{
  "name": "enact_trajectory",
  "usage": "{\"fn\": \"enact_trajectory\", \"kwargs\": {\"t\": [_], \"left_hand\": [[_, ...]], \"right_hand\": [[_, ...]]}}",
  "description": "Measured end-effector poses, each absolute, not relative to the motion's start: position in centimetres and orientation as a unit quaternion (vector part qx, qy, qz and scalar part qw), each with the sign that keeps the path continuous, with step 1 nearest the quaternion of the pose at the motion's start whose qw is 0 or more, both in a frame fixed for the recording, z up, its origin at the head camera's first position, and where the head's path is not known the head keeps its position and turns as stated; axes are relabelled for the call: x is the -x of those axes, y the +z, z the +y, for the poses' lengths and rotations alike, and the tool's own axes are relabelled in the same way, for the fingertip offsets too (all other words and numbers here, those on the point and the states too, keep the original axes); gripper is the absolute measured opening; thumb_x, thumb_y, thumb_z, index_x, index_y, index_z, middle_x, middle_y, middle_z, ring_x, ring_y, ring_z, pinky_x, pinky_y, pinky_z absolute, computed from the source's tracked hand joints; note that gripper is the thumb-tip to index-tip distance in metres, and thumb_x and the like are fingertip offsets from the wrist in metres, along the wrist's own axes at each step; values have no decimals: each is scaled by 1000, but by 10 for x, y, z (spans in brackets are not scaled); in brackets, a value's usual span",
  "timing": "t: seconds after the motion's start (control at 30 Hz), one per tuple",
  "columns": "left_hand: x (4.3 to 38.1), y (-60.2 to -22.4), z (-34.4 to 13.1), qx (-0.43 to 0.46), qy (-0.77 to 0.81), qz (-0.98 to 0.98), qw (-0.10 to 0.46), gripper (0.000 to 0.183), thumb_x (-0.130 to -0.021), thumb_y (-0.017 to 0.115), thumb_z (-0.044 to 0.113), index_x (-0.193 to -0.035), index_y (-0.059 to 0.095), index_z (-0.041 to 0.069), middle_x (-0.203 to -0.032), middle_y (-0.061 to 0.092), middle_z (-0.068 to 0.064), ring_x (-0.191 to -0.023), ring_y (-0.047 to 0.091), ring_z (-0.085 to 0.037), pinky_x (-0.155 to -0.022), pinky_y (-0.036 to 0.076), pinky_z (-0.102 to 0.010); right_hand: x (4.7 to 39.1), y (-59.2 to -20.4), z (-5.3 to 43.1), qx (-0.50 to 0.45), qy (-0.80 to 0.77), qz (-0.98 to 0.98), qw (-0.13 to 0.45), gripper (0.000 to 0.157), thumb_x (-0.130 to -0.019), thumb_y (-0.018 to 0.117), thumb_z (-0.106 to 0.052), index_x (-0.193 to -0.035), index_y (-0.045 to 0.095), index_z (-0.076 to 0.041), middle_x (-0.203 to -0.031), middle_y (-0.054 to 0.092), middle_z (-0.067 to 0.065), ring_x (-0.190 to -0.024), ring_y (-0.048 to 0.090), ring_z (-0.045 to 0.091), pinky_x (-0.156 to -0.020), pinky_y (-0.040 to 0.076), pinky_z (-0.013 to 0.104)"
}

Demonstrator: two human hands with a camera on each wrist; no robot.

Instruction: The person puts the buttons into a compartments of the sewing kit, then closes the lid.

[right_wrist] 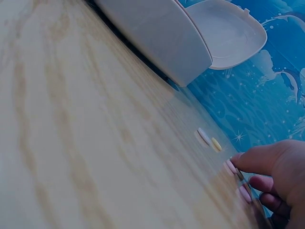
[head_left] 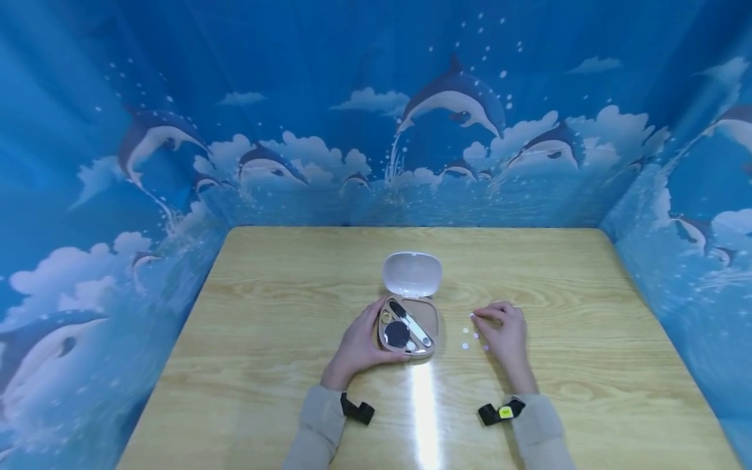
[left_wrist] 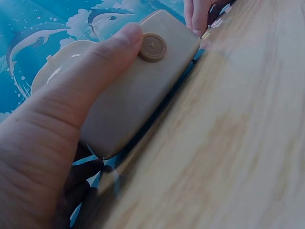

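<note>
A beige sewing-kit case (head_left: pixel 436 326) stands on the table with its translucent lid (head_left: pixel 412 274) raised at the back. My left hand (head_left: pixel 360 341) grips its left side, the thumb along the front near a round button-shaped catch (left_wrist: pixel 153 46). Inside lie a white-and-black tool (head_left: pixel 414 326), a dark round piece (head_left: pixel 396 334) and a small gold-coloured ring (head_left: pixel 386 317). To the right of the case, my right hand (head_left: pixel 506 333) pinches a small pale disc (head_left: pixel 472 315) between thumb and fingertip. Several button-like discs (head_left: pixel 465 346), white, pink and yellowish, lie beside that hand.
The wood-grain table (head_left: pixel 258 365) extends around both hands. A blue dolphin-print curtain (head_left: pixel 305 117) hangs along its back and sides. Black wrist devices (head_left: pixel 357 411) sit at both sleeve cuffs. A bright light reflection (head_left: pixel 424 411) crosses the table in front of the case.
</note>
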State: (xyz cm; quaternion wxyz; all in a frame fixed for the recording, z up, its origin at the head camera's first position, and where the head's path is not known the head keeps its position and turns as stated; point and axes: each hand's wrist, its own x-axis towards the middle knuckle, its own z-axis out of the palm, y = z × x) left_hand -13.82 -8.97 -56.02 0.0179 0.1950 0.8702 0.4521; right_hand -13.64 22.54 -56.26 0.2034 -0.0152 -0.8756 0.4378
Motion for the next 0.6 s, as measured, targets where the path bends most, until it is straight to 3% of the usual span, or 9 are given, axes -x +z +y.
{"fn": "enact_trajectory", "kwargs": {"t": [0.6], "left_hand": [[140, -562, -87, -200, 449, 871, 4, 130, -52, 91, 62, -158, 26, 23, -155, 39, 4, -139, 41, -22, -112, 36, -51]], "right_hand": [[136, -562, 228, 7, 446, -871, 204, 13, -73, 86, -2, -81, 76, -3, -92, 66, 11, -91, 50, 23, -82, 37, 35]]}}
